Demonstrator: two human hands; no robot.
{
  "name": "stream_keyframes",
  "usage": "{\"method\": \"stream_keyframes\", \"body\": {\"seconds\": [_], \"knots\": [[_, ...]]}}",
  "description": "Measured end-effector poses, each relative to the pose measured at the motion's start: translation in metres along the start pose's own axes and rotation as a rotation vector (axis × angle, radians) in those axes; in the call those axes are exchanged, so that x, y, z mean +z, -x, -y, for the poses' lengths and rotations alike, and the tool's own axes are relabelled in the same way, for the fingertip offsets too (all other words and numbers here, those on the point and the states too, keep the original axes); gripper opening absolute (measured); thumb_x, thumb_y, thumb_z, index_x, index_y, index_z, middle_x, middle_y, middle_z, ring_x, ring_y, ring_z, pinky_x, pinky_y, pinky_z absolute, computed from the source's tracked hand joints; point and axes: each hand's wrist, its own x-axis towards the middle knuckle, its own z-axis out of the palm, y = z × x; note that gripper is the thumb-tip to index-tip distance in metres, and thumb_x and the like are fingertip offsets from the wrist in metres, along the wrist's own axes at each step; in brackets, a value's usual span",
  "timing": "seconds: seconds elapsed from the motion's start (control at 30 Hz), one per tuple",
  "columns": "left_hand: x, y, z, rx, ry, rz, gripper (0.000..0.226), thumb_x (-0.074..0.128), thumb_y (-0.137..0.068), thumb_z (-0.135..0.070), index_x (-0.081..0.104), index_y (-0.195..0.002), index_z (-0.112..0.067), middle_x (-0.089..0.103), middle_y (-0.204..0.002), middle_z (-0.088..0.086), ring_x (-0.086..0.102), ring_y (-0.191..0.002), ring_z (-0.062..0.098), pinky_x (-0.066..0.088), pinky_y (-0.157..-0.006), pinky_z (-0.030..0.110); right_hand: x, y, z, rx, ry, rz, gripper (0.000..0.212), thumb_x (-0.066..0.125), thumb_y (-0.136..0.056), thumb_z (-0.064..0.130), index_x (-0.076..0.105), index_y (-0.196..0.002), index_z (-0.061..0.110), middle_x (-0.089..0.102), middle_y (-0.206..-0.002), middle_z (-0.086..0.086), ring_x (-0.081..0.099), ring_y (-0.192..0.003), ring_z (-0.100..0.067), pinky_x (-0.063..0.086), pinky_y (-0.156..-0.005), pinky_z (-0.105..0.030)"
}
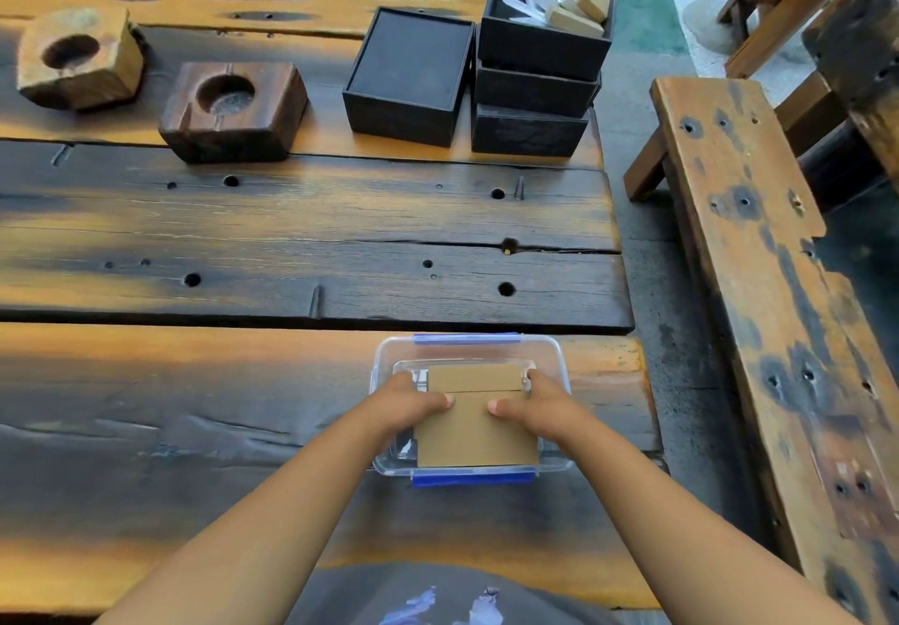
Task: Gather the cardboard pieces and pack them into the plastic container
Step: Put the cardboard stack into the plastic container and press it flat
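A clear plastic container with blue clips on its near and far sides stands near the table's front right edge. A stack of brown cardboard pieces sits inside it, tilted over a further piece behind. My left hand grips the stack's left edge and my right hand grips its right edge, thumbs on top, fingers down inside the container.
Two wooden blocks with round hollows sit at the far left of the plank table. Black boxes stand at the back, one stack holding cards and packets. A wooden bench runs along the right.
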Motion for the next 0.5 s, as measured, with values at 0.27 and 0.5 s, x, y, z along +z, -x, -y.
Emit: {"method": "stream_keyframes", "body": {"seconds": [0.27, 0.5], "knots": [[0.03, 0.012, 0.029, -0.153, 0.438, -0.073, 0.028, 0.061, -0.089, -0.011, 0.051, -0.115, -0.01, 0.068, -0.113, 0.011, 0.066, -0.099, 0.024, 0.053, -0.071, 0.034, 0.024, 0.008, -0.02, 0.153, -0.141, -0.075, 0.054, 0.072, -0.084, 0.029, 0.045, -0.126, 0.011, 0.062, -0.123, -0.009, 0.063, -0.107, -0.027, 0.053, -0.097, -0.044], [0.031, 0.007, 0.028, -0.149, 0.407, -0.042, 0.029, 0.059, -0.088, -0.005, 0.051, -0.115, -0.008, 0.069, -0.11, 0.014, 0.069, -0.097, 0.028, 0.057, -0.072, 0.036, 0.018, 0.011, -0.023, 0.154, -0.119, -0.059, 0.052, 0.074, -0.083, 0.025, 0.049, -0.125, 0.008, 0.065, -0.122, -0.011, 0.065, -0.106, -0.028, 0.052, -0.098, -0.044]]}}
